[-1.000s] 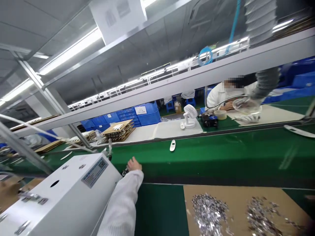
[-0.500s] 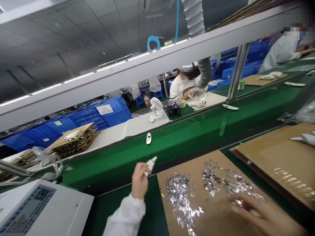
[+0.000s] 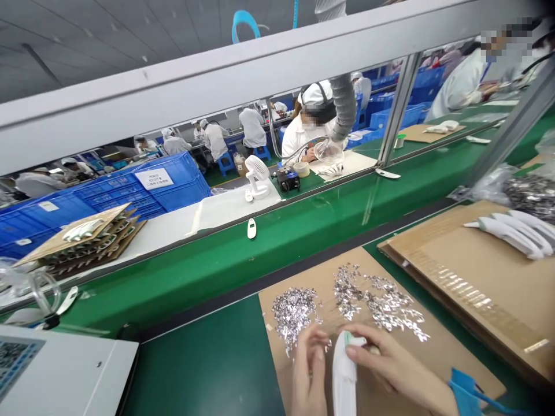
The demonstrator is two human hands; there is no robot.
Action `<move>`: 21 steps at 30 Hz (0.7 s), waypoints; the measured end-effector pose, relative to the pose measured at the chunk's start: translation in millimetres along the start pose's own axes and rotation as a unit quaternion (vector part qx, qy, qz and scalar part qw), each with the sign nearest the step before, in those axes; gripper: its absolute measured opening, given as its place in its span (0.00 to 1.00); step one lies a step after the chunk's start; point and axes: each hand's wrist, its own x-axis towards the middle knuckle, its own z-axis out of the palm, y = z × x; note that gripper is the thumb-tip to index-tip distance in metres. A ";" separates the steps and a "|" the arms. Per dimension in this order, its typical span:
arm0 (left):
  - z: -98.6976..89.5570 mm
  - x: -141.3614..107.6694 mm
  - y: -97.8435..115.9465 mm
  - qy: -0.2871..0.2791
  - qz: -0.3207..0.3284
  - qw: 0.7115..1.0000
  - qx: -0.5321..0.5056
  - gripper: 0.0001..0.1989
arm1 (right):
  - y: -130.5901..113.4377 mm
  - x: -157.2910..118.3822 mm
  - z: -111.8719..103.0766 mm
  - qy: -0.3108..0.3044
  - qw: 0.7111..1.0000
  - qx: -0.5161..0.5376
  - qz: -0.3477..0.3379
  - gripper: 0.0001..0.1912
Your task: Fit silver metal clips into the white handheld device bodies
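Observation:
My right hand (image 3: pixel 381 361) grips a long white plastic shell (image 3: pixel 344 381) near its top end, where a bit of green shows. The shell stands roughly upright over the brown cardboard sheet (image 3: pixel 451 370), its lower end cut off by the frame. Just left of it is my left hand (image 3: pixel 310 370), apart from the shell, its fingers curled together; what they pinch, if anything, is too small to make out. Behind my hands lie a dense pile of small shiny metal pieces (image 3: pixel 292 315) and a looser, spread-out group of metal pieces (image 3: pixel 381 300).
Stacked cardboard (image 3: pixel 433 271) at right carries several white shells (image 3: pixel 515 231). A green conveyor belt (image 3: pixel 208 260) crosses behind the bench, bearing a white part (image 3: pixel 252 229). A white box (image 3: pixel 65 370) stands at left. Across the belt sits a co-worker (image 3: pixel 299 133) beside a fan (image 3: pixel 258 176).
My left hand has come back from over the belt, where it held a white part, to the metal pile. My right hand has moved left and now holds a white shell. The view has shifted.

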 end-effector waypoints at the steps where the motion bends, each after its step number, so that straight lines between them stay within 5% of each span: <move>1: 2.3 5.5 -2.3 -0.048 -0.072 0.996 -0.027 0.20 | -2.9 0.1 0.7 -0.001 0.998 -0.050 -0.023 0.19; 4: 15.3 15.4 -15.3 -0.161 -0.229 0.952 -0.120 0.30 | -12.4 2.9 -2.8 0.009 0.979 -0.197 -0.056 0.15; 7: 27.9 17.6 -25.2 -0.188 -0.298 0.919 -0.178 0.33 | -16.1 11.3 -29.5 0.044 0.945 -0.317 -0.062 0.17; 11: 33.6 16.5 -23.4 -0.149 -0.287 0.921 -0.215 0.36 | -9.0 34.3 -86.8 0.216 0.847 -0.483 -0.044 0.12; 13: 33.4 15.1 -21.0 -0.135 -0.269 0.927 -0.224 0.35 | -3.2 48.9 -106.4 0.253 0.819 -0.514 -0.031 0.12; 21: 31.3 11.6 -20.5 -0.103 -0.267 0.929 -0.233 0.34 | 2.0 70.0 -103.8 0.264 0.797 -0.541 -0.052 0.10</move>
